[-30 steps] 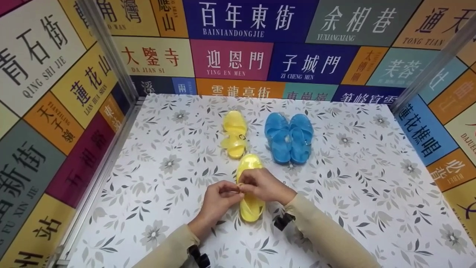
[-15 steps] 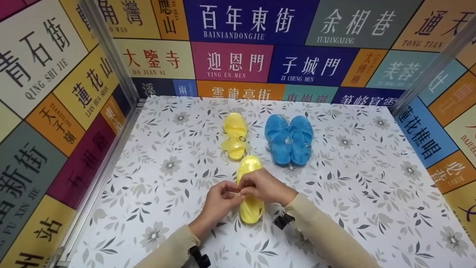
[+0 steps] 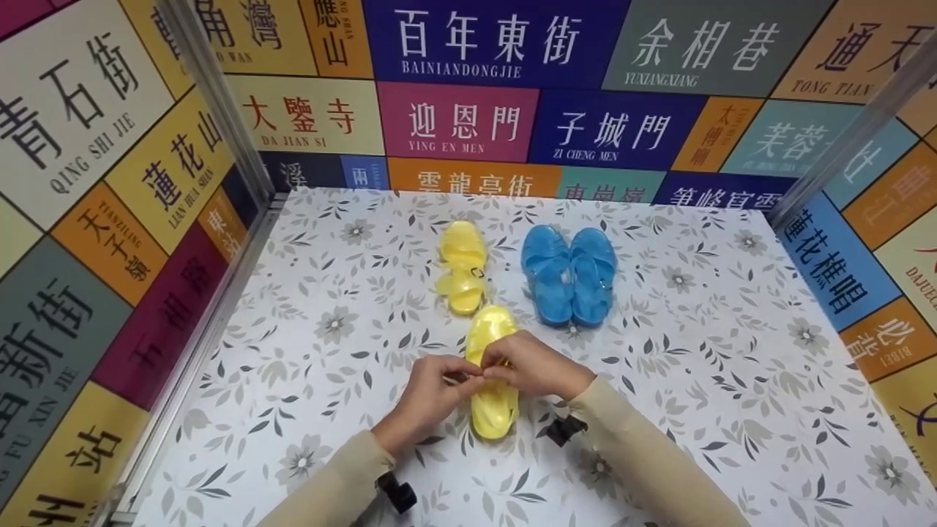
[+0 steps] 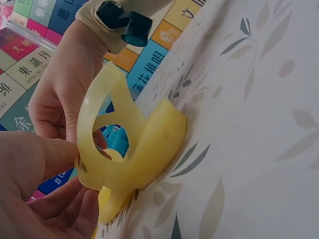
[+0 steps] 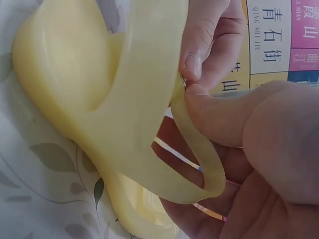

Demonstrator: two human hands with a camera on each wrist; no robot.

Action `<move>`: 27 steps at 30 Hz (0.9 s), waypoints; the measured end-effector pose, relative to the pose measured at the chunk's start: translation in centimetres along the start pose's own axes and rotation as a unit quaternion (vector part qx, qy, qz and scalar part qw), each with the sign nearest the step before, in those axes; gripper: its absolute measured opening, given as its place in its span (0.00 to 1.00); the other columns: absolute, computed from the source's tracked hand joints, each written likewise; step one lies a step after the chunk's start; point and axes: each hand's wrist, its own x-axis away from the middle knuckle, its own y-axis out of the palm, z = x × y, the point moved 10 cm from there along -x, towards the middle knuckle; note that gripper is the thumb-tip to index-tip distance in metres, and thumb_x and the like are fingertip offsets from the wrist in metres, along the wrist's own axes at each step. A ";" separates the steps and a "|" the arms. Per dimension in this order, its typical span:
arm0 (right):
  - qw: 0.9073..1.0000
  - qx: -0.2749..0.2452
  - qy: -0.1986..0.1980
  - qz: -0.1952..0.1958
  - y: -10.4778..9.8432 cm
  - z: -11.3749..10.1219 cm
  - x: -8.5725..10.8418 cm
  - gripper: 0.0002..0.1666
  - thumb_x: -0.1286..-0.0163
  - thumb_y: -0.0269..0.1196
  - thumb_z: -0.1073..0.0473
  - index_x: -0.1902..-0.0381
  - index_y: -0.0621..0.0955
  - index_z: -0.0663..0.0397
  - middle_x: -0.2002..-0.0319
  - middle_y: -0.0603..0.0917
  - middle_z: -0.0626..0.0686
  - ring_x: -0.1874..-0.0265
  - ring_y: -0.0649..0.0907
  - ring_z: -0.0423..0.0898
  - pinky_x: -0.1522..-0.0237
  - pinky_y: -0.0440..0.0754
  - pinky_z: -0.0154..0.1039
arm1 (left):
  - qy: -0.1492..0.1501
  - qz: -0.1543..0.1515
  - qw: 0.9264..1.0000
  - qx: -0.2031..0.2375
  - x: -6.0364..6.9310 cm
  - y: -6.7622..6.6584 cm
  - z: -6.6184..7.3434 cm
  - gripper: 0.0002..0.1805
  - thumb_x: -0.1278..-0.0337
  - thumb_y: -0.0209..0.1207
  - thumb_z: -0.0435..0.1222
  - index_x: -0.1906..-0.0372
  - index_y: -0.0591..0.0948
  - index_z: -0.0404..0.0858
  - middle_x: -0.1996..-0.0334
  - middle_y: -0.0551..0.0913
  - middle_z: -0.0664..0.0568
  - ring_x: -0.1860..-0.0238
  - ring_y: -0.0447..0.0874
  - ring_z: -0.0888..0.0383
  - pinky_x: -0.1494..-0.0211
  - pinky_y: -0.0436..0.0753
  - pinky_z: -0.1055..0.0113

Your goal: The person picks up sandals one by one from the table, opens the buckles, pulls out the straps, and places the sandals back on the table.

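A yellow jelly sandal (image 3: pixel 492 326) lies on the floral cloth, toe pointing away from me. My left hand (image 3: pixel 428 399) pinches its strap from the left side, thumb and fingertips together. From the right, my right hand (image 3: pixel 533 366) pinches the same strap (image 5: pixel 208 162), which loops below the thumb in the right wrist view. A small metal piece (image 5: pixel 183 81) shows where the fingertips of both hands meet. In the left wrist view the sandal's heel end (image 4: pixel 167 132) faces the camera. Fingers hide most of the fastening.
A second yellow sandal (image 3: pixel 461 245) lies just beyond, its strap and small buckle showing. To its right a pair of blue sandals (image 3: pixel 556 304) stands side by side. Sign-covered panels (image 3: pixel 454 121) enclose the back and sides of the floral-covered table (image 3: pixel 688 351).
Both hands shift slightly to the right over the sandal. The left fingers reach out straighter toward the right fingertips. The other sandals stay where they were.
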 end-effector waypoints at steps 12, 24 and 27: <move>0.999 -0.046 0.010 -0.002 -0.1 0.3 0.1 0.07 0.32 0.71 0.67 0.56 0.88 0.57 0.59 0.92 0.51 0.58 0.90 0.45 0.53 0.88 0.38 | 0.057 -0.034 0.996 -0.052 -0.1 0.6 1.3 0.10 0.35 0.68 0.30 0.53 0.93 0.43 0.62 0.91 0.55 0.65 0.85 0.62 0.62 0.86 0.70; 0.998 -0.052 0.006 0.022 0.0 0.5 0.0 0.06 0.32 0.74 0.57 0.63 0.87 0.53 0.64 0.91 0.47 0.63 0.89 0.42 0.56 0.87 0.35 | 0.082 0.017 0.995 -0.053 0.4 -0.5 0.9 0.05 0.34 0.70 0.34 0.57 0.92 0.39 0.62 0.90 0.51 0.62 0.89 0.59 0.58 0.89 0.69; 0.999 -0.041 -0.003 0.032 0.0 0.4 0.0 0.07 0.31 0.74 0.55 0.66 0.88 0.50 0.68 0.91 0.43 0.68 0.87 0.39 0.61 0.86 0.35 | 0.077 0.027 0.995 -0.048 0.4 -0.8 0.6 0.04 0.35 0.71 0.34 0.59 0.92 0.40 0.62 0.91 0.52 0.62 0.90 0.59 0.57 0.89 0.68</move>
